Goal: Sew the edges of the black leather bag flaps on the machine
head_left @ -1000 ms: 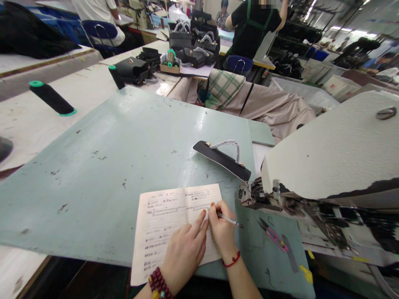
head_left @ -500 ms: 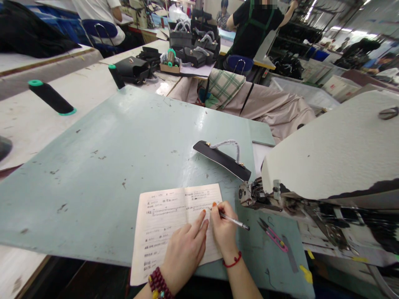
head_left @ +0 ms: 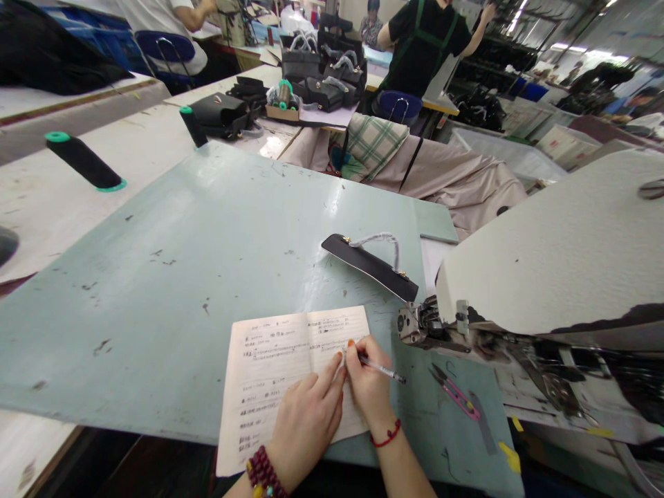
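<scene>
Paper notebook (head_left: 280, 373), pen (head_left: 381, 370) in right hand (head_left: 369, 387)

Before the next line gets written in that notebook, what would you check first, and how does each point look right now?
1. Notebook lies open and flat on the green table: ok.
2. Left hand presses the page down: ok.
3. Right hand grips the pen, tip toward the page: ok.
4. Pen tip touching paper: cannot tell, the fingers hide it.
5. Pink snips lie apart from the writing arm: ok.
6. Black strap piece and sewing machine head lie off the page: ok.
</scene>
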The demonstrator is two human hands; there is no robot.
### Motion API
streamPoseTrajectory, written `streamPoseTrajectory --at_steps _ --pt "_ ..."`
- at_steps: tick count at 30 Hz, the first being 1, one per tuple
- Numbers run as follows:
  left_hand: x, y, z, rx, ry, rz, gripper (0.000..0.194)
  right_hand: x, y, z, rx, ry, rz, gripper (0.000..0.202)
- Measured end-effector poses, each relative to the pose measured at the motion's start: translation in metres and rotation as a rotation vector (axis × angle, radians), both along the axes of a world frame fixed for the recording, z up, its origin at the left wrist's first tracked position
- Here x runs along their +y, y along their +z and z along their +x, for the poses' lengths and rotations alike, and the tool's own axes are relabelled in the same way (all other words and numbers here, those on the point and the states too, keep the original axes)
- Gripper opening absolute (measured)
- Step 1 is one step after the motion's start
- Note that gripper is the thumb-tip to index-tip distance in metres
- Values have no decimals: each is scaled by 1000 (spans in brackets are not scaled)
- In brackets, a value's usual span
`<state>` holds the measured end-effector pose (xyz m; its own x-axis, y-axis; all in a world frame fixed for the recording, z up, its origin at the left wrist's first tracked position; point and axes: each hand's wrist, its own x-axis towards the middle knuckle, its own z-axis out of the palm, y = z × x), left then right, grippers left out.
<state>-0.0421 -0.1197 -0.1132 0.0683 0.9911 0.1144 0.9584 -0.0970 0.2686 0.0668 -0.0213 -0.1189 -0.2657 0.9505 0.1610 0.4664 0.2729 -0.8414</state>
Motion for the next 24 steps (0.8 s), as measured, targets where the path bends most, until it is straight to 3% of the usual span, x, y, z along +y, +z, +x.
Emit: streamPoseTrajectory --at_steps 11,17,21,24 --pt "-1 1 0 -1 -3 -10 44 0 2 -1 -32 10 -7 31" --pt "-2 2 0 -41 -5 -9 41 -3 0 0 19 -80 32 31" --pt "-4 6 -5 -200 6 8 44 -2 3 4 176 -151 17 30" --pt "-8 13 -13 -480 59 54 43 -7 12 10 336 -198 -86 23"
